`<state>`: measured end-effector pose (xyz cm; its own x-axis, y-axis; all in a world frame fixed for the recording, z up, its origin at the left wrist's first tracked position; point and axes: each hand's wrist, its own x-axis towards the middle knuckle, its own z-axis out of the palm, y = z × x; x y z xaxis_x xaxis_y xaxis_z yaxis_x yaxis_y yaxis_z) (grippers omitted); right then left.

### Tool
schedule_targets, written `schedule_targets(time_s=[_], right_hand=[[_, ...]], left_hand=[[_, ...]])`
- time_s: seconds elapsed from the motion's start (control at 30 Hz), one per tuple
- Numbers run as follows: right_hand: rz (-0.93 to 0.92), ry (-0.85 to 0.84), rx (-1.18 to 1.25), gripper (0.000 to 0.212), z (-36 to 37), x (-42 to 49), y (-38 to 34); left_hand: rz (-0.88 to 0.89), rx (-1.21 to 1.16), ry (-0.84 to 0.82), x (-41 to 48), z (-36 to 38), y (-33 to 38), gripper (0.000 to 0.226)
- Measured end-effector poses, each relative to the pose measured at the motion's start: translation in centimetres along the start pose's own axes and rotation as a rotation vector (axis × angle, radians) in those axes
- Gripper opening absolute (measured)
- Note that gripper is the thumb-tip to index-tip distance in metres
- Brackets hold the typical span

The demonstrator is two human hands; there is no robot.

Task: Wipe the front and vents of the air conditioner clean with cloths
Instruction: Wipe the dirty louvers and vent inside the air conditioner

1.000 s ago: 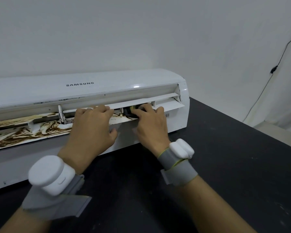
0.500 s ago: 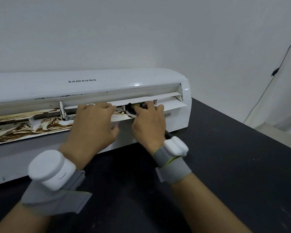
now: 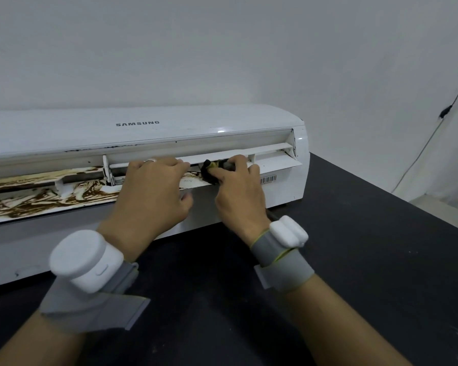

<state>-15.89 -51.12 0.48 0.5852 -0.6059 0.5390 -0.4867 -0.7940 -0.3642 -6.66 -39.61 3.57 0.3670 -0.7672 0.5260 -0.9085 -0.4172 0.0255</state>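
Air conditioner (image 3: 196, 122) vent: right hand (image 3: 238, 191) pinching dark cloth (image 3: 212, 171); left hand (image 3: 151, 191) spread on flap edge.

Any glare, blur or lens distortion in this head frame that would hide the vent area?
Head view: even, soft light; one small glare spot on the air conditioner top, away from the vent. Wide-angle bending curves the unit's edges. Focus is reasonably sharp; both hands, left and right, cover part of the slot and the dark cloth.

Plain white wall (image 3: 222, 48) behind black table (image 3: 368, 247)
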Motion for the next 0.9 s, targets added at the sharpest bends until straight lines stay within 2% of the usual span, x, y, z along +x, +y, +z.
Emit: schedule_targets(time_s=[0.17,0.37,0.53,0.63,0.73,0.9], right_hand=[[-0.029,-0.074,0.112,0.041,-2.0,0.9,2.5],[-0.027,-0.039,0.021,0.047,-1.1,0.4,1.3],[-0.077,-0.058,0.149,0.038,-1.9,0.3,2.2],[-0.024,-0.033,0.111,0.043,-2.0,0.7,2.2],[-0.069,-0.032,0.042,0.050,-1.0,0.0,0.7],[-0.083,-0.075,0.146,0.038,-1.9,0.5,1.5]], left_hand=[[0.000,-0.008,-0.001,0.1,0.0,-0.1,0.042],[-0.003,-0.011,0.009,0.1,0.2,-0.1,0.039],[0.006,-0.020,0.010,0.2,0.1,-0.1,0.044],[0.002,-0.032,0.008,0.2,0.1,-0.2,0.046],[-0.002,-0.030,0.002,0.2,0.1,-0.3,0.045],[0.003,-0.041,0.006,0.3,0.1,-0.3,0.041]])
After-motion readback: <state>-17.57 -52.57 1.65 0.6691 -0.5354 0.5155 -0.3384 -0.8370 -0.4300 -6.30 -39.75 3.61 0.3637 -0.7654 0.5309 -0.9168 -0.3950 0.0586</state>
